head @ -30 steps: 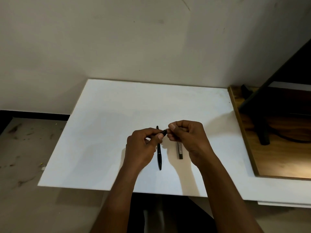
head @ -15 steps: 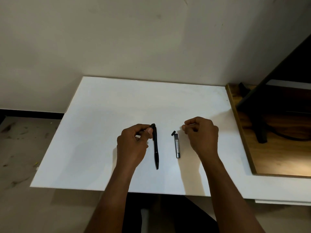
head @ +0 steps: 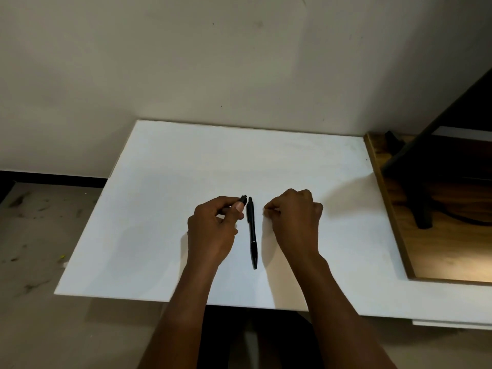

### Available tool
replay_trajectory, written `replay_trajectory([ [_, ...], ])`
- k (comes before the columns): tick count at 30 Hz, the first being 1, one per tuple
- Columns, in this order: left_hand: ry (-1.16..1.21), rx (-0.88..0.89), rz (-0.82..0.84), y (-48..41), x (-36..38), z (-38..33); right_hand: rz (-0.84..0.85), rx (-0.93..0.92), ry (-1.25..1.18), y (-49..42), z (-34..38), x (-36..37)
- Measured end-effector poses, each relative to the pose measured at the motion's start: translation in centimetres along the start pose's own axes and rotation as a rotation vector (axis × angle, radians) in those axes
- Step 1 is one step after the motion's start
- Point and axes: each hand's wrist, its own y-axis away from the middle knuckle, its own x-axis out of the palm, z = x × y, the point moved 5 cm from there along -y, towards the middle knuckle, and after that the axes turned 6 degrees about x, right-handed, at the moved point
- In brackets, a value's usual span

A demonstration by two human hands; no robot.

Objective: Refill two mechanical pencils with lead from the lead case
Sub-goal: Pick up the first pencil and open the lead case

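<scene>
The left hand is curled around the held pencil, thumb pressed on its side. Only the black end shows, poking out of the fist toward 1 o'clock; the rest of the barrel is hidden in the palm. The right hand sits at 3 o'clock from it, near but apart, knuckles up and fingers curled. Its thumb and forefinger fingertips meet and face 9 o'clock, toward that open end. Whether they pinch a lead I cannot tell, as anything there is too thin to see.

I judge the coming move to be feeding lead into that end, so tip and bore must line up along the 3-to-9 line.

Between the hands the lying pencil rests flat. It is slim, glossy black plastic with a clip, its long axis running 12 to 6 and its point toward 6. The lead case is not visible; the right hand may cover it.

All this sits on a smooth matte white board. At 3 o'clock lies a varnished wooden desk bearing a black stand
</scene>
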Motion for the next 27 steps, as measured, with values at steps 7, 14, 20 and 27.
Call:
replay_trajectory([
  [7, 0.099, -0.071, 0.016, 0.2, -0.1, 0.0, -0.070, 0.074, -0.391, -0.4, -0.7, -2.0],
  [14, 0.267, -0.158, 0.099, 0.6, 0.3, -0.6, -0.139, 0.170, -0.813, 0.1, -2.6, -3.6],
  [20, -0.005, 0.030, 0.138, 0.4, 0.6, -1.8, 0.376, 0.213, -1.039, 0.6, -1.5, -1.4],
  [27, -0.060, 0.089, 0.153, 0.3, 0.9, -1.6, 0.243, 0.227, -0.958, 0.0, -2.7, -2.3],
])
